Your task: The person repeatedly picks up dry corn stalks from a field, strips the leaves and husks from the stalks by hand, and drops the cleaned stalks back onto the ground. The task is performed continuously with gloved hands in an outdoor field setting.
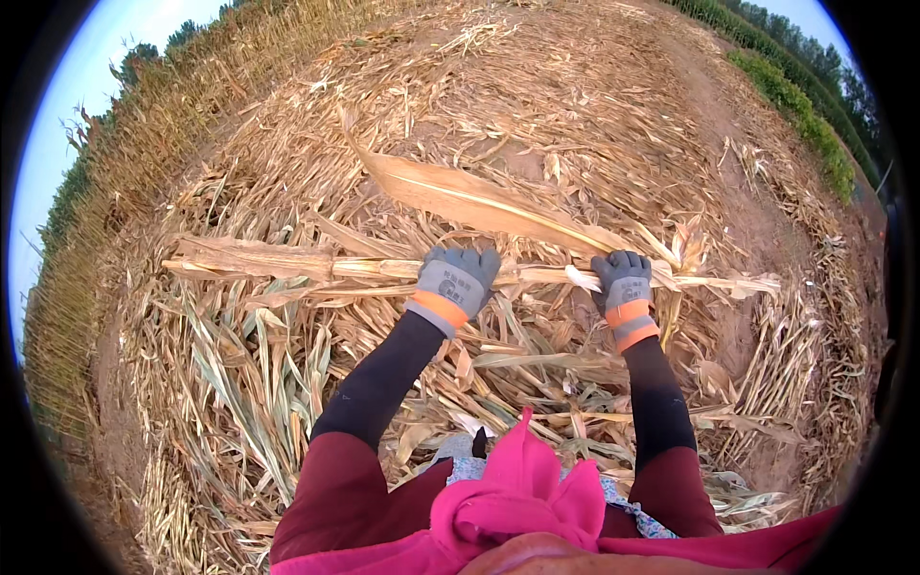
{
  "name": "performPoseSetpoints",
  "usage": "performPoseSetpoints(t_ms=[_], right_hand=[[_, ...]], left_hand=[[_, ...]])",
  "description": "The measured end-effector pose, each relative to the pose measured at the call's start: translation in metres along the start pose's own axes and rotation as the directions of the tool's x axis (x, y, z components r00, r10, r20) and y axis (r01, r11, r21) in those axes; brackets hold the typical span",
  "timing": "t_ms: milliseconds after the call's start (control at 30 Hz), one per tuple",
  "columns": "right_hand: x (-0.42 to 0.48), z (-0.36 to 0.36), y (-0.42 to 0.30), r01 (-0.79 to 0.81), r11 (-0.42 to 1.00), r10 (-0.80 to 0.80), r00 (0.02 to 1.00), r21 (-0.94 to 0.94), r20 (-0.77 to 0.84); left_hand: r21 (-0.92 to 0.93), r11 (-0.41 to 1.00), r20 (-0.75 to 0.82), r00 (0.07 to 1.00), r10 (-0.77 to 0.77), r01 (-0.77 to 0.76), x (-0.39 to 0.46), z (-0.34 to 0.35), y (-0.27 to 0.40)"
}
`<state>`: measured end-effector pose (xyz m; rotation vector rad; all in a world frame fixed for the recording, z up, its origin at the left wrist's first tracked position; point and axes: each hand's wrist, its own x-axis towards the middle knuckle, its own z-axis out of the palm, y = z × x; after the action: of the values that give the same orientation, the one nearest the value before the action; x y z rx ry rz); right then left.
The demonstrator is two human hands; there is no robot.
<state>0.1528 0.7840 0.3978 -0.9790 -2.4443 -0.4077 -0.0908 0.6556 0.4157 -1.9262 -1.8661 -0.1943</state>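
A dry corn stalk (pixel 359 268) with tan leaves lies roughly level across the view, held in both hands. My left hand (pixel 454 282), in a grey work glove with an orange cuff band, is closed around its middle. Farther right along the same stalk, my right hand (pixel 624 289) grips it in a matching glove. A long, broad dry leaf (pixel 467 198) rises from near my right hand towards the upper left. Just left of my right hand is a small white piece (pixel 581 278), too unclear to name. The fingertips of both hands are hidden beneath the gloves' backs.
Cut dry corn stalks and leaves (pixel 575 129) cover much of the ground, with greener leaves (pixel 244 388) at lower left. Bare soil (pixel 733 208) shows at right. Standing dry plants (pixel 144 187) line the left; green plants (pixel 805 115) grow at upper right.
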Motion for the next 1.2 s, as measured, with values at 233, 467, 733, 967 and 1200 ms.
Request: performPoseSetpoints(t_ms=[233,467,733,967,1200], right_hand=[[0.02,-0.027,-0.06,-0.079,0.796,0.151,0.986,0.6,-0.07],[0.021,0.012,-0.074,-0.397,-0.319,0.466,0.725,0.86,0.507],[0.027,0.007,-0.097,-0.211,-0.511,0.402,0.799,0.833,0.448],[0.056,0.01,-0.109,-0.232,-0.682,0.251,0.817,0.694,0.52],[0.03,0.014,-0.14,-0.358,-0.8,-0.105,0.873,0.481,0.476]], left_hand=[[-0.326,0.86,0.217,0.917,-0.335,0.392,-0.097,0.0,-0.077],[-0.682,0.444,0.345,0.79,-0.507,0.582,-0.217,0.053,-0.057],[-0.779,0.318,0.29,0.76,-0.582,0.541,-0.294,0.075,-0.034],[-0.6,0.545,0.289,0.794,-0.534,0.585,-0.271,0.043,-0.012],[-0.66,0.653,-0.017,0.861,-0.508,0.372,-0.182,-0.019,-0.008]])
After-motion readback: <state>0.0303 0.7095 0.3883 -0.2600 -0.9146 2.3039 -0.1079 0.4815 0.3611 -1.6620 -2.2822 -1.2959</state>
